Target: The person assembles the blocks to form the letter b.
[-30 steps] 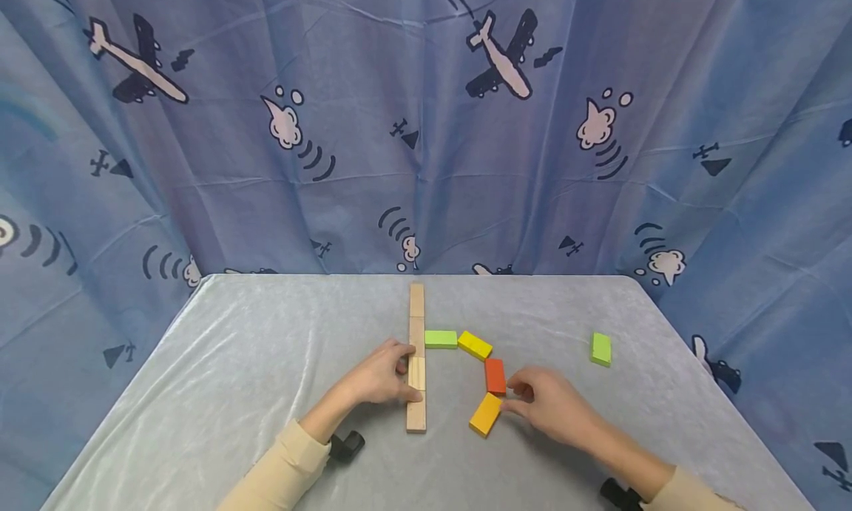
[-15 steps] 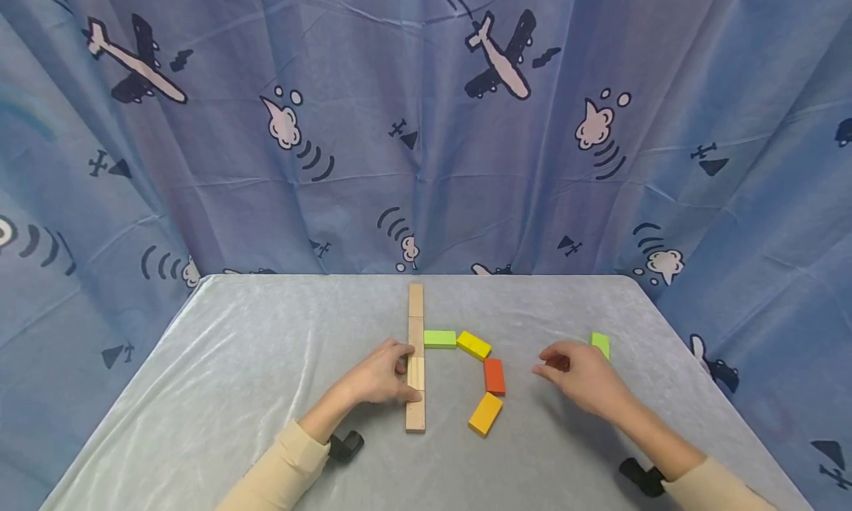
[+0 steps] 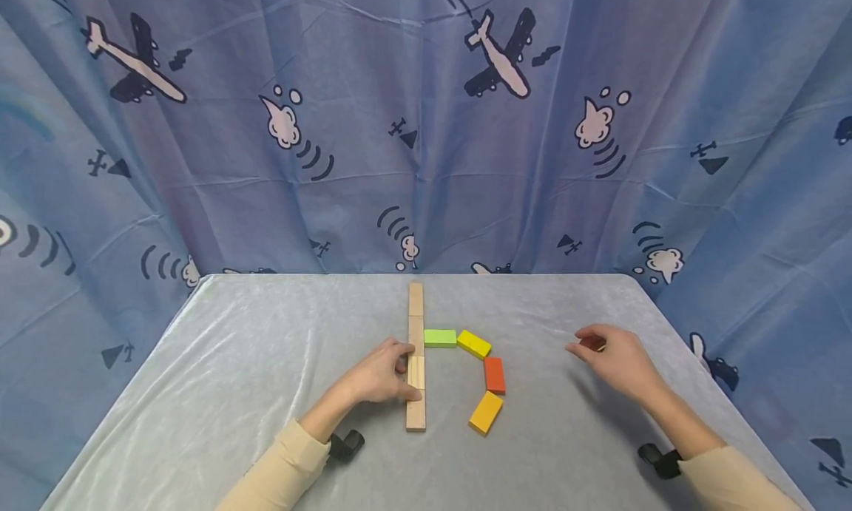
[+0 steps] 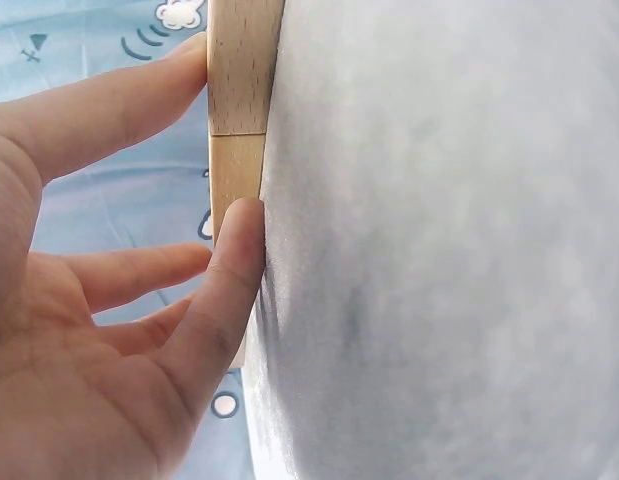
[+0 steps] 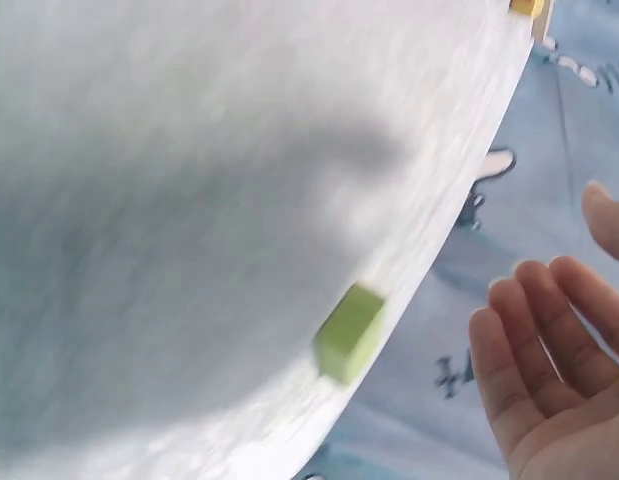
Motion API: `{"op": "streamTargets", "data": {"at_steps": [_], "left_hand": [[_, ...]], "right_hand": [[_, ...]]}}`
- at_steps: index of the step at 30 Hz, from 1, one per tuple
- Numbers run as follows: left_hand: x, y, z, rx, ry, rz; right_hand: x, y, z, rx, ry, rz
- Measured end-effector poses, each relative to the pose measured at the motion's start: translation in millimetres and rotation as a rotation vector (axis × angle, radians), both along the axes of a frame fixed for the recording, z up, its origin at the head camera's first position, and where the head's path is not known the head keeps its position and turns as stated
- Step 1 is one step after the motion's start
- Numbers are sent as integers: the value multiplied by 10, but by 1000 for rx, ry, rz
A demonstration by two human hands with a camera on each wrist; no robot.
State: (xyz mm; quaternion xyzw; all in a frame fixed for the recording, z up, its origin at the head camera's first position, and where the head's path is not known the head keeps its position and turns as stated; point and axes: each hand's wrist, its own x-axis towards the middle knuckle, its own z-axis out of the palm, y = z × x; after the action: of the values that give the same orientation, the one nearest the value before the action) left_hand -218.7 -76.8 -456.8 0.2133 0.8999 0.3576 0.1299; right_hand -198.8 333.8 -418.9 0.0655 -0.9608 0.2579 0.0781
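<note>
Plain wooden blocks (image 3: 416, 415) lie end to end in a straight column on the table. My left hand (image 3: 379, 374) rests against the column's left side, its extended thumb and fingertips touching the blocks. From the column a light green block (image 3: 441, 339), a yellow block (image 3: 474, 344), a red block (image 3: 495, 376) and an orange block (image 3: 486, 413) curve round to the right. My right hand (image 3: 619, 359) hovers at the right with loosely bent fingers and holds nothing. Near it, a second green block (image 5: 351, 333) lies on the table in the right wrist view; in the head view the hand hides most of it.
A pale cloth covers the table (image 3: 299, 333). Behind it hangs a blue curtain (image 3: 353, 126) printed with airplanes and clouds. Dark wrist devices sit by both sleeves, the left device (image 3: 347, 446) and the right device (image 3: 660, 461).
My right hand has left the orange block and moved right and away from me, over the loose green block. The left hand and the arranged blocks look unmoved.
</note>
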Motion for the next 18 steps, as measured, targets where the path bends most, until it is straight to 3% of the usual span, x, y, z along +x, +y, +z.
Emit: {"op": "streamTargets", "data": {"at_steps": [9,18], "left_hand": [[8,2,10,-7,-6,3],[7,0,11,6,-11,1]], "right_hand": [[-84,282,-93,-11,-48,-78],[-192,504,-203,-8,-117,-54]]}}
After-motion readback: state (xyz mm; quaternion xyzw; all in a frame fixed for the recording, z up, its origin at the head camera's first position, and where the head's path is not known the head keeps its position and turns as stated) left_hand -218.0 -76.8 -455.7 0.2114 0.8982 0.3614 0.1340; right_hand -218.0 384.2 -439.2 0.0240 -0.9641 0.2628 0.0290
